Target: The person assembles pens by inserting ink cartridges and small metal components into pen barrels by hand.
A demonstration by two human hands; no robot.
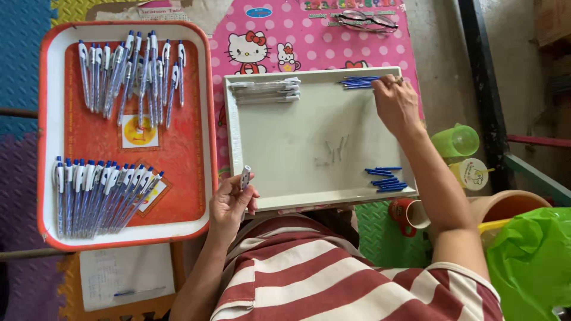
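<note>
My striped shirt (pixel 309 279) fills the near edge; just beyond it my left hand (pixel 231 205) is closed around a small clear pen barrel (pixel 245 176), held upright at the near left corner of the white tray (pixel 309 128); at that tray's near right corner lies a loose cluster of blue refills (pixel 385 178), apart from both hands; my right arm runs along the tray's right side; my right hand (pixel 395 104) reaches to the far right corner, fingertips curled down onto a second bundle of blue refills (pixel 358 82), touching them; whether it grips any I cannot tell; at the far left corner rests a row of clear barrels (pixel 266 91). To the left, the red tray (pixel 199 131) carries two groups of assembled blue-and-white pens: a near fan (pixel 101 193) and a far spread (pixel 131 71). To the right stand a red mug (pixel 407 214) and a green cup (pixel 457 141). Farthest off, spectacles (pixel 364 21) lie on the pink dotted mat (pixel 309 41).
</note>
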